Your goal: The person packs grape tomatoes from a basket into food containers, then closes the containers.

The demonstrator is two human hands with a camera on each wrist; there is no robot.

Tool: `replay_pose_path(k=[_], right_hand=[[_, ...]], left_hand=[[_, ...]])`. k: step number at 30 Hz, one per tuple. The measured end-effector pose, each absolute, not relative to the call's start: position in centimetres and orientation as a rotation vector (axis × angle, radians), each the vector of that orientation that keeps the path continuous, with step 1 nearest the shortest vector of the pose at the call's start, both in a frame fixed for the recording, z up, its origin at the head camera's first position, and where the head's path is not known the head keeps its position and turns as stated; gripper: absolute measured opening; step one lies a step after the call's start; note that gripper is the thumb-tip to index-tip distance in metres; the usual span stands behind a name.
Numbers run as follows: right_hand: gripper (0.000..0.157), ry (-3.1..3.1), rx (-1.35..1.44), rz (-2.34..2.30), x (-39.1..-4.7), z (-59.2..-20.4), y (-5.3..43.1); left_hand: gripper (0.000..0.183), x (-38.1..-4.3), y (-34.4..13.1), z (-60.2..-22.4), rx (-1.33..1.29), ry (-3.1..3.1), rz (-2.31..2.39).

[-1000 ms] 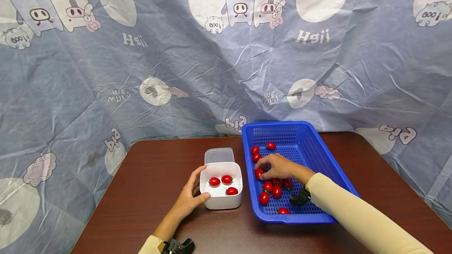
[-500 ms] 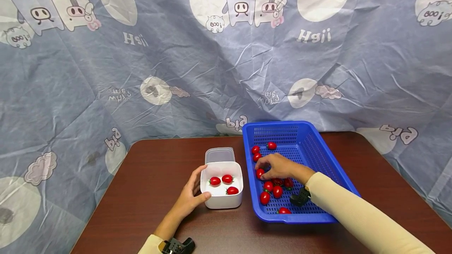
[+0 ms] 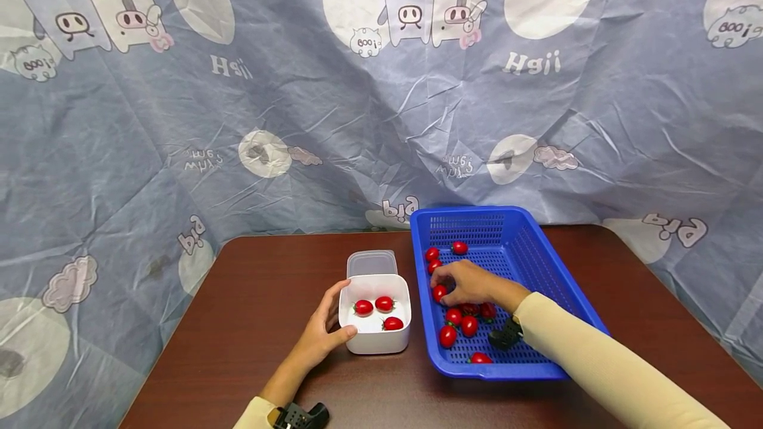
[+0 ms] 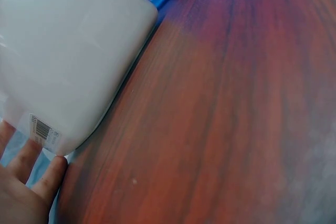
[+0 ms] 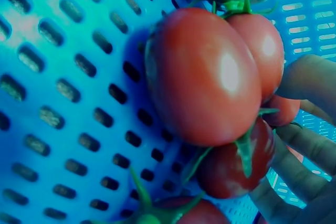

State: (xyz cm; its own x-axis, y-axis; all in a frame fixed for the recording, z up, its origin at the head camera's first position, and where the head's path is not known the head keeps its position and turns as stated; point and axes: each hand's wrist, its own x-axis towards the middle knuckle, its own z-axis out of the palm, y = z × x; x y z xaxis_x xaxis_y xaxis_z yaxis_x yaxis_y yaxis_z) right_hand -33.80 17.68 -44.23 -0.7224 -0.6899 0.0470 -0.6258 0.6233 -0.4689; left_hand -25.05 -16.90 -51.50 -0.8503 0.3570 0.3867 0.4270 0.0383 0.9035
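My left hand (image 3: 322,330) holds the left side of a white plastic container (image 3: 378,344), thumb at its near corner and fingers toward the back. In the left wrist view, fingertips touch the container wall (image 4: 68,51) by a barcode label (image 4: 44,129). Three red cherry tomatoes (image 3: 384,304) lie inside it. My right hand (image 3: 467,282) reaches into a blue basket (image 3: 542,369) and pinches a cherry tomato (image 3: 440,293) between thumb and fingers near the left wall. Other cherry tomatoes (image 5: 205,77) with green stems lie close by, partly hiding the pinched one in the right wrist view.
A translucent lid (image 3: 371,263) lies just behind the container. More tomatoes (image 3: 459,247) sit toward the basket's back, and others lie near its front. The basket stands right of the container on a dark wooden table (image 3: 268,277). A patterned cloth (image 3: 334,118) hangs behind the table.
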Motion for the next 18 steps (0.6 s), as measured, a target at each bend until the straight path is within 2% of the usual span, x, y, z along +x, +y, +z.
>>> replay_pose_path(k=[10, 18], right_hand=[[0.026, 2.718, -1.139, -0.695, -34.1, -43.8, 17.7], [0.025, 2.675, -1.149, -0.869, -34.2, -43.0, 17.7]], left_hand=[[0.08, -25.1, -16.9, -51.5, -0.85, -2.224, -1.948], [0.081, -25.1, -16.9, -51.4, -0.849, -2.214, -1.956]])
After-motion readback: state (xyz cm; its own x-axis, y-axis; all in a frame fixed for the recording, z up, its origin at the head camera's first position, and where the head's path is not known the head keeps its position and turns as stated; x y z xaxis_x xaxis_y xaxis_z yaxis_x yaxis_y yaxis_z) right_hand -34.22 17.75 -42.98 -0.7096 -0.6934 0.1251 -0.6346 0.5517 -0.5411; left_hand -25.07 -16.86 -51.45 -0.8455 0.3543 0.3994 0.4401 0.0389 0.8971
